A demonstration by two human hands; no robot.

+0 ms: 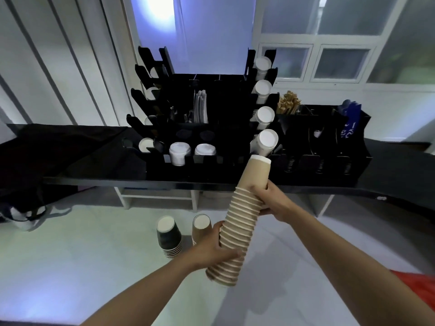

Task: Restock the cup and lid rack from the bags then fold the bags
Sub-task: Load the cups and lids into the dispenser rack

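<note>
A long stack of tan paper cups [242,215] tilts up toward the black cup and lid rack [226,128]. My left hand [219,245] grips the stack near its lower end. My right hand [268,198] grips it higher up, just below the counter edge. The stack's top cup points at the lowest right-hand slot, under a white cup stack [264,143]. More white cup stacks [263,64] fill the right slots above. White lids [180,151] sit in the rack's front row. No bag is clearly seen.
On the floor stand a short stack of dark cups [169,236] and a tan cup stack [200,228]. A second black organiser [324,147] with wooden stirrers [288,104] sits right of the rack on the black counter [94,158]. Dark cloth [21,191] hangs at the left.
</note>
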